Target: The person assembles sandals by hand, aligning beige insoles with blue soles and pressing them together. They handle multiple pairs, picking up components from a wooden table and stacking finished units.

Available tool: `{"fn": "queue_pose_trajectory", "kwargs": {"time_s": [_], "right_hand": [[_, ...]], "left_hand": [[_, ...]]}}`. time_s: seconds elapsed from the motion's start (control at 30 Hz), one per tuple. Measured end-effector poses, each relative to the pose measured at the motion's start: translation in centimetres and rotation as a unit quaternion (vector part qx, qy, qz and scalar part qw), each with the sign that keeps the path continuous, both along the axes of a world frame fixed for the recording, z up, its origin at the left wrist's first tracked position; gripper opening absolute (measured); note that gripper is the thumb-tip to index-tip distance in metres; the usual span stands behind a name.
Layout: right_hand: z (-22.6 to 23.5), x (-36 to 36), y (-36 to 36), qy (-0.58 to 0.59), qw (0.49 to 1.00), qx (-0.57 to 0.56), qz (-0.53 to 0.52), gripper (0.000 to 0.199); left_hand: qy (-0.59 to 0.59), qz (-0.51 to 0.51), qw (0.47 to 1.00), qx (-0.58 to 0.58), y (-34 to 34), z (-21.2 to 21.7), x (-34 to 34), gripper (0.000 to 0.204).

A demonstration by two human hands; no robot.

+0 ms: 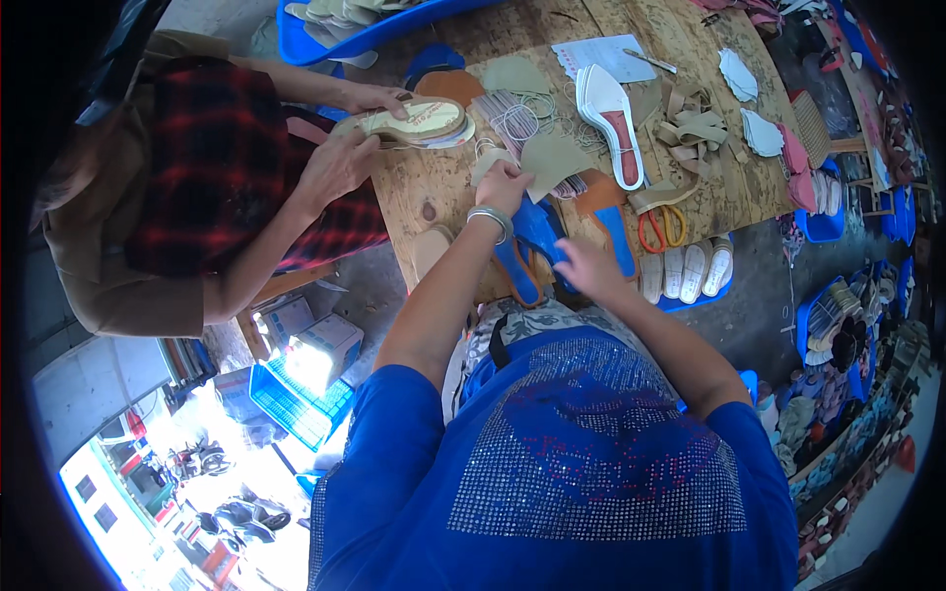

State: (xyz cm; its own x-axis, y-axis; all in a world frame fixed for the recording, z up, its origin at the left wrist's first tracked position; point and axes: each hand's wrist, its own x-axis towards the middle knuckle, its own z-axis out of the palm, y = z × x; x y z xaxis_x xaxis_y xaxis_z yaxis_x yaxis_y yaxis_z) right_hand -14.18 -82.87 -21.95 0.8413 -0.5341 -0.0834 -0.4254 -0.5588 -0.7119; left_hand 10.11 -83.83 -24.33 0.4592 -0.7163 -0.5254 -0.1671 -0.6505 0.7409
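On a scarred wooden workbench [443,192] strewn with shoe parts, the left hand [503,187] pinches a tan cut piece [552,158], while the right hand [583,266] clasps a blue insole [537,231]. The insole's long axis slants between both hands, nearer the right; a co-worker's hands [340,163] hold a beige sole [414,120] well apart.

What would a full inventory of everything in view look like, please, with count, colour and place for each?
wooden table: one, brown, centre top
blue sole pieces: several, blue, table's near edge, under both hands
white wedge soles: a stack, white with red lining, table centre
beige straps: a pile, tan, right of the wedge soles
scissors: one pair, orange handles, near edge
white insoles: a row, white, blue tray below the table's edge
tan sole: one, beige, in a co-worker's hands at left
blue crate: one, on the floor, lower left
left hand: on tan pieces, silver bangle at wrist
right hand: grip on a blue piece
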Motion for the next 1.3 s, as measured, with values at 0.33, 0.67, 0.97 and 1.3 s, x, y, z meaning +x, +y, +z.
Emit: {"fn": "queue_pose_trajectory", "kwargs": {"time_s": [0.33, 0.67, 0.97, 1.3], "right_hand": [[-2.2, 7.4, 6.3, 0.162, 0.962, -0.171, 0.140, 0.067], [-2.7, 7.6, 7.2, 0.131, 0.971, -0.184, 0.079, 0.051], [3.2, 4.6, 1.2, 0.041, 0.923, 0.340, -0.173, 0.047], [3.2, -2.7, 0.7, -0.159, 0.798, 0.511, -0.277, 0.043]], "left_hand": [[-0.041, -0.006, 0.999, 0.008, -1.0, 1.9, -0.9, 0.036], [0.268, 0.122, 0.952, -0.089, 1.7, -0.3, 1.5, 0.033], [0.374, 0.162, 0.898, -0.168, 5.3, 3.2, 2.8, 0.035], [0.423, 0.204, 0.841, -0.268, 15.0, 7.7, 1.9, 0.024]]}}
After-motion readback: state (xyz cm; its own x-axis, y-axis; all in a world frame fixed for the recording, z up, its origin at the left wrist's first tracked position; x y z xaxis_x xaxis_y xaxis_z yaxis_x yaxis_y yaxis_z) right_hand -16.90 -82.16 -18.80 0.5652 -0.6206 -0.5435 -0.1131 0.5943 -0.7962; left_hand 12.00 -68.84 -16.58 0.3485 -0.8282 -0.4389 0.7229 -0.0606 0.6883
